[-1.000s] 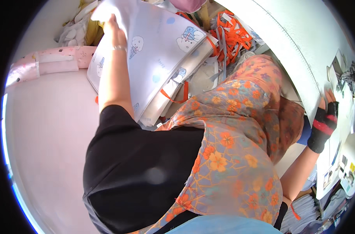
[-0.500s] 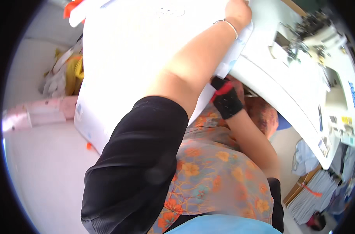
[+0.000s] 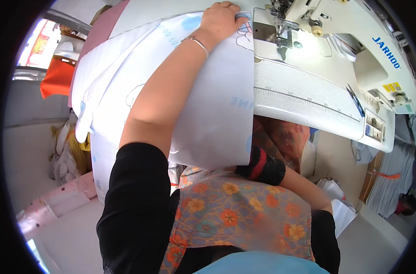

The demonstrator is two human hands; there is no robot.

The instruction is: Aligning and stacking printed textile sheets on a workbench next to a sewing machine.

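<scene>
A large white cloth (image 3: pixel 208 132) with pale blue prints and line drawings spreads over the table and hangs down past its near edge. My left hand (image 3: pixel 219 22) lies flat on its far right corner, thumb apart from the fingers, beside the presser foot (image 3: pixel 283 39) of a white sewing machine (image 3: pixel 368 36). Below the table edge, close to my lap, is my right hand (image 3: pixel 263 169) in a black glove with a red band. The hanging cloth covers its fingers, so whether they grip anything is hidden.
Along the table's near edge runs a printed ruler (image 3: pixel 299 96). Dark thread snips (image 3: pixel 355 100) lie at the right, near a small parts tray (image 3: pixel 374 125). Stacked white sheets (image 3: pixel 390 178) stand lower right. A yellow cloth heap (image 3: pixel 78 148) sits at the left.
The view has shifted, bringing the sewing machine further into sight. The cloth's right edge now lies straight beside the machine, with my left hand on its corner. My right hand is lower, its fingers covered.
</scene>
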